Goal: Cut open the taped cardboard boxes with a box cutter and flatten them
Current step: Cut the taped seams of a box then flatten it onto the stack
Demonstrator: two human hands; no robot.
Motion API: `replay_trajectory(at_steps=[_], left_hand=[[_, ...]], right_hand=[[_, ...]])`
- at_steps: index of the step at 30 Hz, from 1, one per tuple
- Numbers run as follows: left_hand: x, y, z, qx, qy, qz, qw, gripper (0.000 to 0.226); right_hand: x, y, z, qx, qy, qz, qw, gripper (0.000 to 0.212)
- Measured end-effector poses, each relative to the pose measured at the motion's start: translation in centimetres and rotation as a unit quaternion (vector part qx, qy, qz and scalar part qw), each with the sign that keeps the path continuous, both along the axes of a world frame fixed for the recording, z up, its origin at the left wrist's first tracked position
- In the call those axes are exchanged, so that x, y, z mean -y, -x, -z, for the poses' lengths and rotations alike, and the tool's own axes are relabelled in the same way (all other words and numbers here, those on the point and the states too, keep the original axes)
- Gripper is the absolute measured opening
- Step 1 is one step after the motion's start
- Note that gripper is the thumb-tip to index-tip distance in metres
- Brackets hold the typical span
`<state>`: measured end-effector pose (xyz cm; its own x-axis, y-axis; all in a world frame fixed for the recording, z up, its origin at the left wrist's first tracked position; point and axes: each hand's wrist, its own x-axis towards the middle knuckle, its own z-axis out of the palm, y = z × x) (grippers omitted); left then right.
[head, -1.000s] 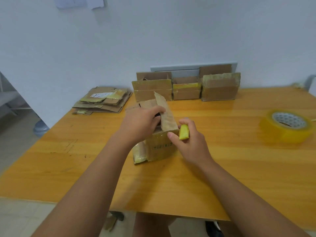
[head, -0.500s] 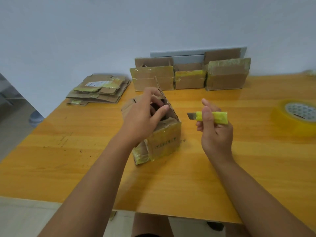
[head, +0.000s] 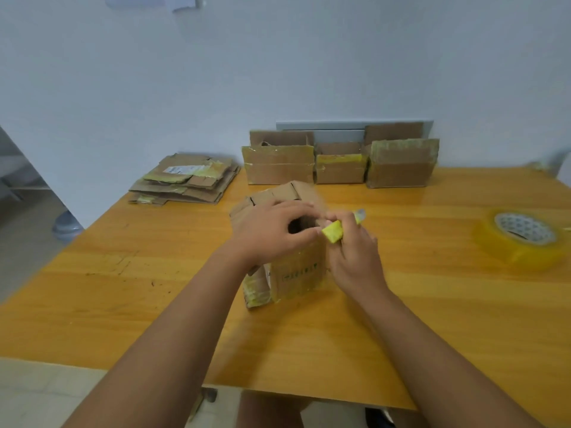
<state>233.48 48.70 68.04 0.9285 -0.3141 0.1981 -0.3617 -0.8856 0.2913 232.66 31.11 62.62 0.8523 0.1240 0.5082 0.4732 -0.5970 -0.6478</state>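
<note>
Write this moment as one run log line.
left hand: grips small brown cardboard box | right hand: holds yellow box cutter at box top

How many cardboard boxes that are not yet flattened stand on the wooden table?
4. Three taped brown cardboard boxes stand along the wall: left, middle, right. The fourth is between the hands at the table's centre. More may be hidden behind the row.

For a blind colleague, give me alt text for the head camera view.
A left hand holds a small taped brown cardboard box on an orange wooden table while the right hand grips a yellow box cutter at its top.
</note>
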Motion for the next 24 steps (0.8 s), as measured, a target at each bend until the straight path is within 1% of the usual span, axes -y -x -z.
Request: replay_trajectory(at_steps=[1, 3, 4, 6, 7, 9, 10, 11, 13, 14, 17, 20, 24], left_hand=[[-0.1, 0.1, 0.3, 0.026, 0.026, -0.028, 0.999, 0.057], [-0.3, -0.2, 1.0, 0.050, 0.057, -0.112, 0.991, 0.049], [-0.5, -0.5, 1.1, 0.036, 0.073, -0.155, 0.985, 0.052], [-1.2, -1.3, 0.7, -0.025, 0.091, -0.212, 0.973, 0.069], [-1.7, -1.8, 0.3, -0.050, 0.077, -0.232, 0.968, 0.078], [-2.6, -2.7, -0.8, -0.074, 0.007, -0.264, 0.962, 0.089], [-2.9, -3.1, -1.2, -0.076, -0.030, -0.275, 0.958, 0.086], [-2.9, -3.4, -1.5, -0.073, -0.062, -0.283, 0.954, 0.078], [-2.5, -3.8, -1.6, -0.051, -0.091, -0.295, 0.950, 0.056], [-2.3, -3.8, -1.4, -0.035, -0.077, -0.298, 0.951, 0.046], [-1.9, -3.3, -0.6, -0.008, 0.027, -0.295, 0.955, 0.029], [-2.6, -2.3, -0.7, 0.031, 0.107, -0.305, 0.946, 0.032], [-3.4, -0.5, -2.1, 0.123, 0.172, -0.328, 0.921, 0.037]], right_hand=[[-0.2, 0.3, -0.1, -0.024, -0.031, -0.016, 0.999, 0.020], [-0.7, 0.7, -0.6, -0.071, -0.044, -0.024, 0.996, 0.035], [-1.1, 0.7, -0.9, -0.090, -0.032, -0.017, 0.995, 0.040], [-1.7, 0.6, -1.2, -0.119, -0.025, 0.001, 0.993, 0.042], [-1.9, 0.4, -1.3, -0.129, -0.032, 0.007, 0.991, 0.040], [-2.2, 0.3, -1.5, -0.141, -0.038, 0.015, 0.989, 0.033], [-2.3, 0.2, -1.5, -0.145, -0.032, 0.014, 0.989, 0.030], [-2.5, 0.1, -1.5, -0.148, -0.027, 0.011, 0.989, 0.028], [-2.9, 0.0, -1.7, -0.159, -0.024, 0.008, 0.987, 0.026], [-3.0, -0.1, -1.8, -0.167, -0.025, 0.009, 0.986, 0.026], [-3.2, 0.0, -2.0, -0.178, -0.030, 0.006, 0.983, 0.026], [-2.8, 0.1, -2.3, -0.176, -0.024, 0.002, 0.984, 0.028], [-1.6, 0.2, -3.0, -0.123, -0.006, 0.015, 0.992, 0.025]])
